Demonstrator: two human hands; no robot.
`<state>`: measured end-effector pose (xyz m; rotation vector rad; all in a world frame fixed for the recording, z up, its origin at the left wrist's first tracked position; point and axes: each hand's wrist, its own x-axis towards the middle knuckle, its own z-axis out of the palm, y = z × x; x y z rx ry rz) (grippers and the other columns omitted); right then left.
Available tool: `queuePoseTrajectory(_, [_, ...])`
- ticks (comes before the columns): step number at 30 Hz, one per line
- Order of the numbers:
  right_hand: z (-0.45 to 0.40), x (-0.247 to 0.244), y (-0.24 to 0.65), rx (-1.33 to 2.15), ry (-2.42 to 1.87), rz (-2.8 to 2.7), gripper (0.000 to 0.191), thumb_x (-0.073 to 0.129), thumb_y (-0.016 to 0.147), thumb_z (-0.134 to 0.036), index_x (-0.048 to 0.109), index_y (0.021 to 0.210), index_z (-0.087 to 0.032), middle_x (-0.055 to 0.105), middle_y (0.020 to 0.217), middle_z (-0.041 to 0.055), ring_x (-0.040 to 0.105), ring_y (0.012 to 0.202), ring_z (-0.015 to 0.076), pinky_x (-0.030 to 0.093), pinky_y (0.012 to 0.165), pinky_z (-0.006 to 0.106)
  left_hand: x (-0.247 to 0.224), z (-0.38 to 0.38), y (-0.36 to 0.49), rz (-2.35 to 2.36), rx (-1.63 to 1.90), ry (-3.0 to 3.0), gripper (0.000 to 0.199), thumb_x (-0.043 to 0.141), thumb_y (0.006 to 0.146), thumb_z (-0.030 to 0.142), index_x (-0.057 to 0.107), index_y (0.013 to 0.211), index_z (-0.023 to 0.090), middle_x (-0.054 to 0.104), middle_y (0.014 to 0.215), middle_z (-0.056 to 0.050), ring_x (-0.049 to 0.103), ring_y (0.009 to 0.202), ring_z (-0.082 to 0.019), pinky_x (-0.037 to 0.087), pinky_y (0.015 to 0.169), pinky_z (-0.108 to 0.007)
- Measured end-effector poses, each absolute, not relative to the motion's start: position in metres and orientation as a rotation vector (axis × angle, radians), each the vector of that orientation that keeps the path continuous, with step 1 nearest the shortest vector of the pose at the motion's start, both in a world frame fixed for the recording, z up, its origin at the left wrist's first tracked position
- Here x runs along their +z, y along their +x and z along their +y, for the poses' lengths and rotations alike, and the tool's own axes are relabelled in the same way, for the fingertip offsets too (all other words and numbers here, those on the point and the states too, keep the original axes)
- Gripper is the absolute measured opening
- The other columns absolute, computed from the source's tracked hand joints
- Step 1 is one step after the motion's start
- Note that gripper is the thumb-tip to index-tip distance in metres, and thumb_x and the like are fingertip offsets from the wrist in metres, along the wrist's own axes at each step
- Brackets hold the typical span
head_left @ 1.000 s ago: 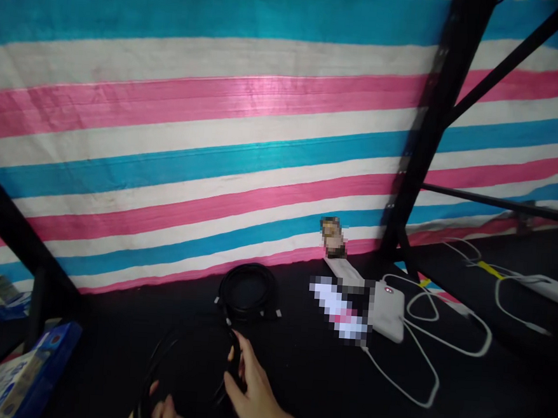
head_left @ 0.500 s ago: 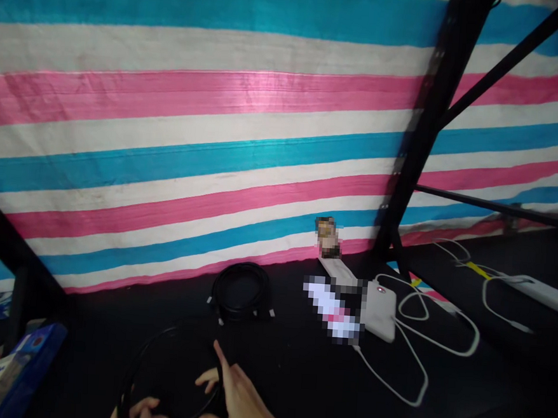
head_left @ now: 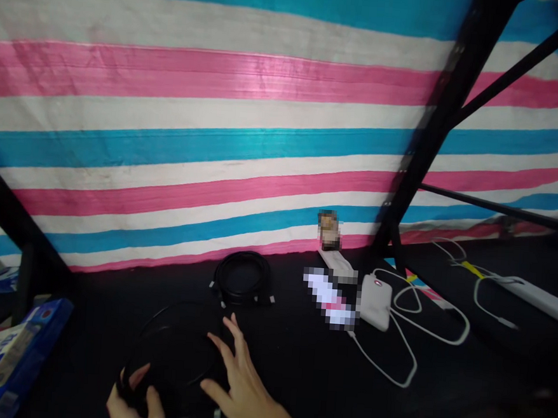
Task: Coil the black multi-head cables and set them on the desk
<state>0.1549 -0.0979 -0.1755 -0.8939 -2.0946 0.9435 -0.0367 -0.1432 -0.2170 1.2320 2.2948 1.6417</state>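
A loose loop of black cable (head_left: 154,319) lies low on the dark surface. My left hand (head_left: 132,406) is closed around the loop's left side, thumb and fingers curled about it. At the loop's right side is my right hand (head_left: 244,385), fingers spread apart; no cable shows gripped in it. Below its thumb a small pale connector (head_left: 217,417) shows. Just beyond the hands rests a second black cable, neatly coiled (head_left: 241,299), with silver plug ends around it. Much of the loop blends into the dark surface.
Right of the hands, a white power bank (head_left: 375,303) with white cables (head_left: 408,371) lies beside a pixelated phone-like object (head_left: 329,300). A white power strip (head_left: 544,300) is farther right. A blue box (head_left: 34,351) stands left. Black metal posts (head_left: 423,162) frame a striped sheet (head_left: 218,128).
My right hand has opened wider and moved slightly right, its fingers off the cable. My left hand stays on the loop, which looks lower. The view has shifted a little.
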Motion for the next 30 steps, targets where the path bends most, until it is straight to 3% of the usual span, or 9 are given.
queuePoseTrajectory(3, [-0.097,-0.183,0.15,1.067,-0.835,-1.982,0.061,0.052,0.087,-0.026,0.025,0.142,-0.028,0.014,0.151,0.0115,0.027,0.136,0.0248,0.027,0.109,0.044,-0.21,-0.146,-0.029,2.288,1.629,1.185,0.049,0.042,0.082,0.04,0.041,0.124,0.016,0.051,0.123,-0.016,0.047,0.12,-0.03,0.036,0.103,-0.046])
queuePoseTrajectory(5, [-0.098,-0.187,0.145,1.21,-0.786,-1.846,0.055,0.045,0.092,-0.029,0.022,0.141,-0.026,0.031,0.144,0.0145,0.053,0.116,0.0197,0.038,0.102,0.041,-0.205,-0.145,-0.024,2.229,1.589,1.165,0.052,0.042,0.083,0.043,0.038,0.128,0.018,0.052,0.124,-0.015,0.049,0.119,-0.03,0.038,0.101,-0.046])
queuePoseTrajectory(7, [-0.099,-0.189,0.143,1.327,-0.743,-1.713,0.048,0.039,0.094,-0.035,0.021,0.139,-0.026,0.049,0.125,0.0121,0.064,0.089,0.0151,0.047,0.089,0.039,-0.2,-0.144,-0.024,2.142,1.521,1.131,0.054,0.04,0.084,0.047,0.036,0.131,0.02,0.056,0.122,-0.013,0.055,0.112,-0.028,0.041,0.098,-0.045])
queuePoseTrajectory(10, [-0.098,-0.183,0.145,1.365,-0.777,-1.646,0.042,0.035,0.095,-0.041,0.029,0.133,-0.023,0.056,0.085,0.0012,0.06,0.073,0.0137,0.049,0.079,0.035,-0.193,-0.14,-0.033,1.963,1.478,1.083,0.06,0.039,0.083,0.056,0.039,0.132,0.02,0.064,0.109,-0.01,0.065,0.091,-0.024,0.052,0.083,-0.04])
queuePoseTrajectory(13, [-0.095,-0.17,0.153,1.339,-0.847,-1.616,0.042,0.038,0.094,-0.044,0.036,0.13,-0.022,0.046,0.07,-0.004,0.053,0.066,0.013,0.046,0.076,0.034,-0.185,-0.137,-0.048,1.815,1.509,1.053,0.067,0.044,0.079,0.062,0.043,0.13,0.019,0.067,0.096,-0.008,0.067,0.078,-0.022,0.056,0.068,-0.034])
queuePoseTrajectory(16, [-0.094,-0.148,0.162,1.414,-0.837,-1.473,0.042,0.04,0.091,-0.051,0.041,0.123,-0.024,0.037,0.065,-0.0066,0.043,0.052,0.0093,0.043,0.055,0.026,-0.17,-0.139,-0.06,1.74,1.527,1.021,0.07,0.047,0.075,0.065,0.046,0.128,0.018,0.068,0.095,-0.008,0.066,0.069,-0.02,0.057,0.058,-0.033])
queuePoseTrajectory(20, [-0.101,-0.109,0.18,1.528,-0.787,-1.279,0.05,0.047,0.085,-0.059,0.044,0.122,-0.026,0.032,0.062,-0.0078,0.027,0.044,0.0053,0.021,0.038,0.015,-0.142,-0.148,-0.068,1.704,1.602,1.022,0.07,0.053,0.07,0.066,0.051,0.121,0.018,0.067,0.087,-0.006,0.056,0.045,-0.013,0.044,0.031,-0.024])
queuePoseTrajectory(24, [-0.101,-0.084,0.212,1.281,-0.922,-1.266,0.048,0.051,0.087,-0.049,0.044,0.128,-0.025,0.053,0.069,-0.0017,0.033,0.045,0.005,0.028,0.039,0.016,-0.116,-0.156,-0.082,1.741,1.707,0.892,0.074,0.058,0.063,0.068,0.055,0.118,0.018,0.056,0.058,0.005,0.035,0.027,-0.006,0.022,0.021,-0.018])
queuePoseTrajectory(30, [-0.092,-0.079,0.272,1.051,-1.12,-1.097,0.064,0.057,0.081,-0.052,0.041,0.136,-0.023,0.058,0.071,0.002,0.048,0.045,0.0114,0.039,0.031,0.021,-0.119,-0.175,-0.128,1.832,1.836,0.668,0.073,0.065,0.058,0.066,0.058,0.117,0.023,0.047,0.048,0.007,0.032,0.03,-0.004,0.023,0.027,-0.014])
